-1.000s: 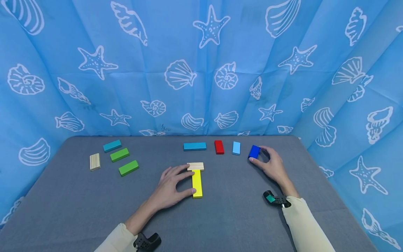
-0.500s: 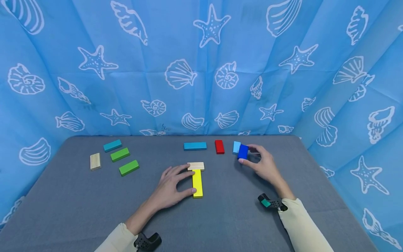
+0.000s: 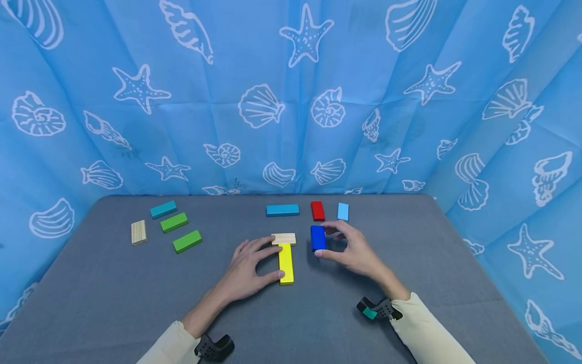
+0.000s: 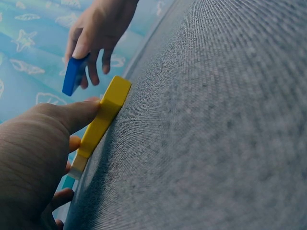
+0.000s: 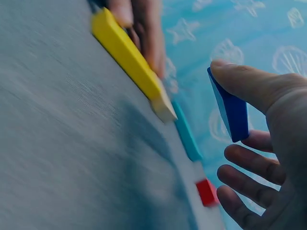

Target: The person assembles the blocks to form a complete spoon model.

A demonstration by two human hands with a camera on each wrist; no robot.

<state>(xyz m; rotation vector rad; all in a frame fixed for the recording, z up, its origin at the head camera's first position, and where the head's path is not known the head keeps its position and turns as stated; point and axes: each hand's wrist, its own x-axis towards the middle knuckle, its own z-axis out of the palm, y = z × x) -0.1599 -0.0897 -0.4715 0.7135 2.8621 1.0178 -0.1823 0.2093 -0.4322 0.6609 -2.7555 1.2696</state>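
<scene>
There's the blue block, pinched in your right hand, thumb on the near end and a finger at the far end, and it's up off the grey table, just right of the yellow block. Your hands are well apart; the left hand has its fingers spread, thumb and fingertip resting along the yellow block's left side, another fingertip at the pale wooden block beyond. Those two seem to touch, forming a T.

How does it handle? Light and stiff, by the look of it, probably painted wood: hard to damage, though that smooth, glossy coat could slip or pivot between two contact points. The opposite ends make a sound hold, leaving the long sides free.

Now look around! The red block lies just beyond your right fingertips, with the light blue block beside it and the teal block behind the T. Nothing stands between blue and yellow, but your left fingertips occupy yellow's far side, and a careless bump could shift the loose T.
</scene>
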